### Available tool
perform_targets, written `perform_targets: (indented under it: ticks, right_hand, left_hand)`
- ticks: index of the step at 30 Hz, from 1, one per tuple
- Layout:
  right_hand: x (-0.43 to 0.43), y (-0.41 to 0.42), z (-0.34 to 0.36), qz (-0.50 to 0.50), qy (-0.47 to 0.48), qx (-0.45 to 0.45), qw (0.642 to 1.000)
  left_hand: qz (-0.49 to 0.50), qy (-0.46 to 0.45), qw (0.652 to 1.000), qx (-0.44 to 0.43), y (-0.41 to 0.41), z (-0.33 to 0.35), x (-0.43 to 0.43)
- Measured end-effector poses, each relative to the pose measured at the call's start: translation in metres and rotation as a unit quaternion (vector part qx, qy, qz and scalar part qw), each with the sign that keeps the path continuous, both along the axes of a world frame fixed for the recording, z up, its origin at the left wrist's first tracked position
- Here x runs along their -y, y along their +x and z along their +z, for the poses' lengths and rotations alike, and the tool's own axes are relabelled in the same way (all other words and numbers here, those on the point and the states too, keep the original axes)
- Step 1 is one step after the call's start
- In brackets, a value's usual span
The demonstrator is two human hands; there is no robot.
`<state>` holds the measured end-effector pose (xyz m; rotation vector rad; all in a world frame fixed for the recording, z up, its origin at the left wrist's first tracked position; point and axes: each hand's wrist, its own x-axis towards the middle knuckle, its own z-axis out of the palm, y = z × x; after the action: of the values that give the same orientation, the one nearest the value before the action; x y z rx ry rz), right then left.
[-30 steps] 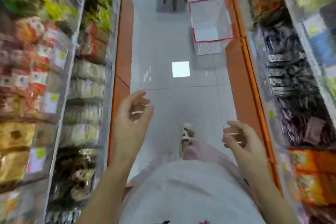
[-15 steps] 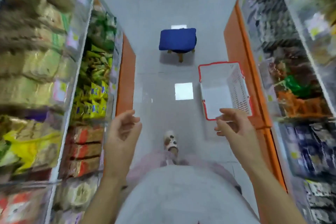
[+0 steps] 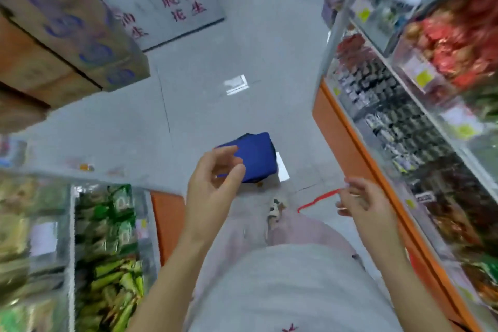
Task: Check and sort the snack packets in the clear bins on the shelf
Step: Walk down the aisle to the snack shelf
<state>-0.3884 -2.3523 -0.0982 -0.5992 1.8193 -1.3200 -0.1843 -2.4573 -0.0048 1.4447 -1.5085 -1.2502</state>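
Two hands raised before torso, both empty. Left hand [image 3: 213,186]: fingers [image 3: 229,152] loosely curled, part open, gripping nothing. Right hand [image 3: 363,205]: fingers half bent, spread, gripping nothing. One sandalled foot [image 3: 275,210] on grey tiled floor [image 3: 215,110]. One blue stool [image 3: 256,156] just beyond left hand. Red basket rim [image 3: 318,201] near right hand. Snack packets [image 3: 107,237] in clear bins [image 3: 71,250] on left shelf; more on right shelf [image 3: 404,129], orange base. Two stacked cardboard boxes [image 3: 67,43] far left. Aisle blurred.
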Motion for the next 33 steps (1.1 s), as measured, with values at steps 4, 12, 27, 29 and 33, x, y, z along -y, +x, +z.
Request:
perform_targets:
  ticks: [4, 12, 27, 29, 33]
  right_hand:
    - [0.120, -0.037, 0.033, -0.028, -0.030, -0.001, 0.999]
    - [0.257, -0.105, -0.004, -0.169, -0.016, 0.007, 0.985]
    - [0.373, -0.222, -0.316, -0.307, 0.142, -0.275, 0.900]
    - [0.380, -0.231, -0.340, -0.287, 0.154, -0.403, 0.855]
    - [0.390, -0.241, -0.359, -0.278, 0.114, -0.547, 0.781]
  left_hand:
    - [-0.039, 0.025, 0.999, 0.018, -0.024, 0.005, 0.101]
    - [-0.275, 0.032, 0.959, 0.062, -0.158, -0.028, 0.306]
    - [-0.650, -0.342, 0.662, 0.148, -0.413, -0.383, 0.447]
    - [-0.638, -0.383, 0.657, 0.124, -0.418, -0.418, 0.449]
    - [-0.619, -0.429, 0.655, 0.058, -0.422, -0.457, 0.457]
